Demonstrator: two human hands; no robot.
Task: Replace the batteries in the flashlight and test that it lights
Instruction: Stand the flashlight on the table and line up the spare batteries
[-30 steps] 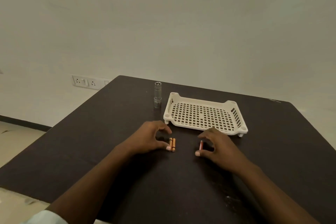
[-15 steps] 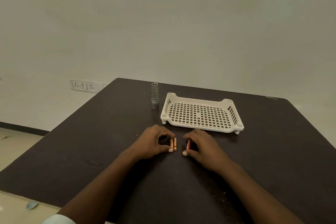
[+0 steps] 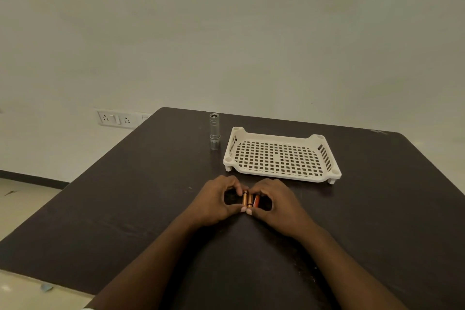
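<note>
Three batteries (image 3: 249,199) are being pinched together mid-counter (image 3: 125,209), well inside its edges, by the left hand (image 3: 216,200) and right hand (image 3: 276,205), both grips clenched on them, one tray (image 3: 281,134) and one flashlight (image 3: 214,131) standing beyond.

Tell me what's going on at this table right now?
A person is gathering three small batteries side by side on the dark table. The left hand and right hand cup them from either side, thumbs meeting at the near ends. The silver flashlight stands upright and untouched further back, left of an empty white perforated tray. No battery is in the flashlight's grip yet, as far as shown.
</note>
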